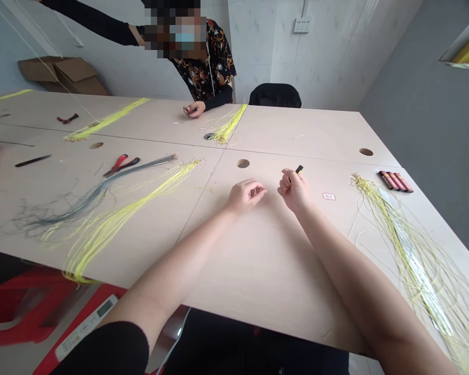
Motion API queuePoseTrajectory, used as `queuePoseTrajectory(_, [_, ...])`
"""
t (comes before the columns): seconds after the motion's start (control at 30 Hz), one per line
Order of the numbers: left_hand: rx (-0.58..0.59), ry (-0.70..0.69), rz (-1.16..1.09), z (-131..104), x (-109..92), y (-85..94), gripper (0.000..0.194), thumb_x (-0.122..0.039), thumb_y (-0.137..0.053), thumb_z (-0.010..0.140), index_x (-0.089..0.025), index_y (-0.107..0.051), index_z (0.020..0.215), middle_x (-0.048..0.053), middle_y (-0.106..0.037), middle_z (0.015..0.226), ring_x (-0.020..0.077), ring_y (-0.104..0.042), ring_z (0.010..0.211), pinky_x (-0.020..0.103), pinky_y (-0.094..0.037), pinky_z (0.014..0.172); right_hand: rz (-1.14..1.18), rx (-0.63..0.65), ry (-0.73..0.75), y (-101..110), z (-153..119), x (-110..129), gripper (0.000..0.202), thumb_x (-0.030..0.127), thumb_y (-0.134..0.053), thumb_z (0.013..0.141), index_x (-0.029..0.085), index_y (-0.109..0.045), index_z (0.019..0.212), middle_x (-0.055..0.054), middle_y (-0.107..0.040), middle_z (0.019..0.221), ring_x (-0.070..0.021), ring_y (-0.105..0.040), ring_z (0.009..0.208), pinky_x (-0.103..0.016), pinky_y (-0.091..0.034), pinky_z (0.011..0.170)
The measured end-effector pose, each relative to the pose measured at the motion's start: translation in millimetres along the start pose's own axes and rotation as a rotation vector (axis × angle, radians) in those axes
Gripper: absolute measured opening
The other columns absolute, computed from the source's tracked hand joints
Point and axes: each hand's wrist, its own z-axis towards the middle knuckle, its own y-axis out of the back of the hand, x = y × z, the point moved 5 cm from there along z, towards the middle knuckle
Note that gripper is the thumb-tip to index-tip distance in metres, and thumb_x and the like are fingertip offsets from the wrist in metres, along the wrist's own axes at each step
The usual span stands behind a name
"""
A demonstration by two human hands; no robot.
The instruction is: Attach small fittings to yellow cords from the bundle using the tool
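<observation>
My right hand (293, 190) is closed around a lighter (299, 170), whose dark end with a yellow edge sticks out above the fingers. Just to its left, my left hand (245, 196) is pinched at the fingertips; anything between them is too small to make out. The hands are apart, low over the table (254, 271). A small white label with a red border (329, 196) lies right of my right hand. Farther right is a bundle of yellow cords (398, 229) on a shiny clear strip.
Several lighters (395, 181) lie at the right edge. On the left are red-handled pliers (121, 164), grey cords (101, 190), more yellow cords (136, 203) and black tweezers (33, 160). Round holes (243, 163) pierce the tabletop. Across sits a masked co-worker (203, 62), one arm raised.
</observation>
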Motion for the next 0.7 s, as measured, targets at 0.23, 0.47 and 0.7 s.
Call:
queuePoseTrajectory(0.23, [-0.024, 0.028, 0.006, -0.1, 8.0, 0.6, 0.022, -0.035, -0.057, 0.086, -0.018, -0.067, 0.077, 0.001, -0.064, 0.067, 0.0089, -0.053, 0.057, 0.02, -0.04, 0.053, -0.034, -0.025, 0.156, 6.5, 5.1, 41.2, 0.031, 0.034, -0.064, 0.073, 0.021, -0.036, 0.069, 0.008, -0.022, 0.053, -0.0059, -0.025, 0.043, -0.024, -0.023, 0.038])
queuePoseTrajectory(0.47, [-0.025, 0.056, -0.046, 0.7, 10.1, 1.9, 0.025, -0.037, -0.054, 0.089, -0.018, -0.07, 0.088, 0.004, -0.068, 0.074, 0.01, -0.06, 0.065, 0.019, -0.042, 0.054, -0.059, -0.02, 0.323, 11.3, -7.0, 107.0, 0.026, 0.037, -0.06, 0.079, 0.022, -0.041, 0.069, 0.007, -0.018, 0.052, -0.0057, -0.022, 0.042, -0.026, -0.02, 0.039])
queuePoseTrajectory(0.7, [-0.016, 0.067, -0.047, 1.0, 8.4, 2.6, 0.028, -0.039, -0.051, 0.09, -0.018, -0.07, 0.087, 0.004, -0.068, 0.073, 0.0108, -0.062, 0.068, 0.02, -0.044, 0.055, 0.208, -0.131, 0.381, 11.1, -46.5, 167.1, 0.027, 0.015, -0.039, 0.082, 0.02, -0.041, 0.055, 0.007, -0.018, 0.047, -0.0028, -0.017, 0.037, -0.027, -0.013, 0.038])
